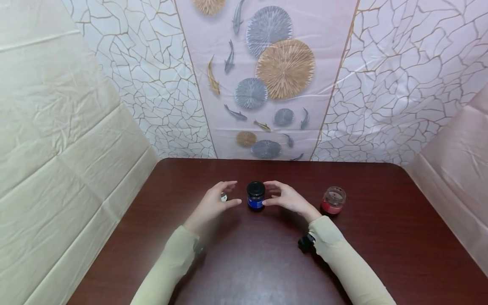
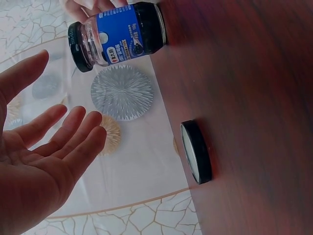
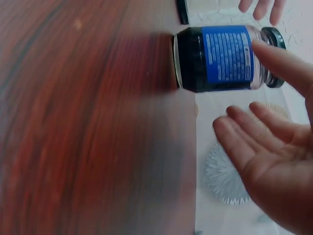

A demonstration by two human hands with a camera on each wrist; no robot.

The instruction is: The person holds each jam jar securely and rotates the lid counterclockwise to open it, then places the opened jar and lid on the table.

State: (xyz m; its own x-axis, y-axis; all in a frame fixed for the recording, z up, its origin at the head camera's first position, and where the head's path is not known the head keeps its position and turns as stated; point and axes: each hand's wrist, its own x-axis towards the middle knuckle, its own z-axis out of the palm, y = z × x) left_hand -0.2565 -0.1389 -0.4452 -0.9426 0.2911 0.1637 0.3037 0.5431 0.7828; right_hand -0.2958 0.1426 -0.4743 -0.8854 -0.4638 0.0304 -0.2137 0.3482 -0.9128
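A glass jar (image 1: 256, 197) with a blue label, black lid and dark contents stands upright on the table between the two hands. My right hand (image 1: 287, 198) is at its right side, fingers spread and thumb by the label; in the right wrist view the thumb (image 3: 281, 61) overlaps the jar (image 3: 227, 58), and contact is unclear. On the other side, my left hand (image 1: 215, 201) hovers apart from the jar (image 2: 120, 36), fingers loosely bent and holding nothing. Beside the left hand, a loose black lid (image 2: 196, 152) with a pale inner face lies on the table, mostly hidden in the head view.
To the right, past the right hand, a glass jar with a red label (image 1: 333, 201) stands with no lid on it. The dark reddish-brown table (image 1: 263, 258) meets a patterned cloth backdrop (image 1: 267, 127) at its far edge. Pale cloth walls (image 1: 76, 169) flank it.
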